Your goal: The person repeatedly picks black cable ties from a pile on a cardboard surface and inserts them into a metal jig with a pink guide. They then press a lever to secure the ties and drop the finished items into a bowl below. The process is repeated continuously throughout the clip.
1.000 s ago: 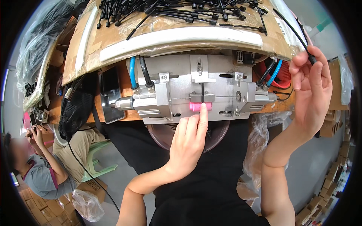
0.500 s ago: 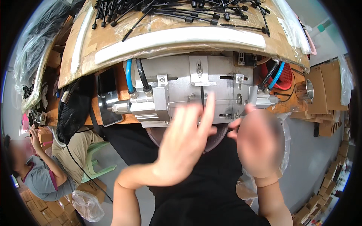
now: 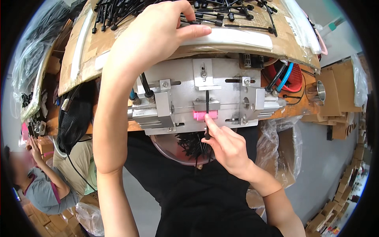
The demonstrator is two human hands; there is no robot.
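Note:
My left hand reaches over several black rod-shaped parts with small heads heaped on the cardboard. Its thumb and index finger are apart, the index tip touching or just above one rod; the other fingers are hidden. My right hand is at the front of the metal fixture, its index finger and thumb on a slim black rod. That rod lies lengthwise over a small metal block and a pink block, below an upright slotted bracket.
Metal cylinders with black and blue hoses flank the fixture. More black rods sit in a clear bowl at my lap. A red basket and metal cup stand right. Another person sits at far left.
My left hand has moved up from above the fixture to the heaped rods. My right hand has come in from the right onto the rod, and the pink block shows now.

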